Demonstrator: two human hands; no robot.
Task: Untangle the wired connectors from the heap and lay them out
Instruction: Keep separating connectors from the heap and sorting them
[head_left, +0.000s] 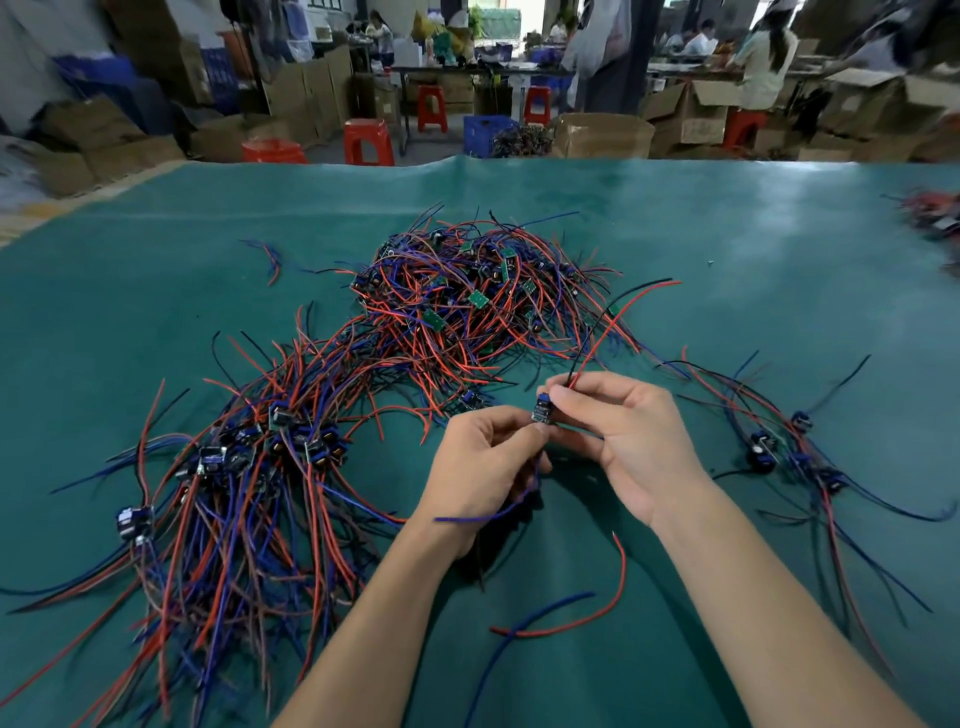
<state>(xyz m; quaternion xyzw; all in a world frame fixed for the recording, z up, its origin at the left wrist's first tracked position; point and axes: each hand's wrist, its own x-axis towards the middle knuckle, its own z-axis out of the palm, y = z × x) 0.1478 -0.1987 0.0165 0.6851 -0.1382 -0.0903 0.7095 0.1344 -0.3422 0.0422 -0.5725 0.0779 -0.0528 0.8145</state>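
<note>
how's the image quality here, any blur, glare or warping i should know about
Head view: the hands and the connector they pinch are fairly sharp; the back room and the pile at the right edge are smeared; soft glare lies on the green mat at the far right; the wide-angle lens bows the table's far edge; the forearms cast soft shadows on the mat.
</note>
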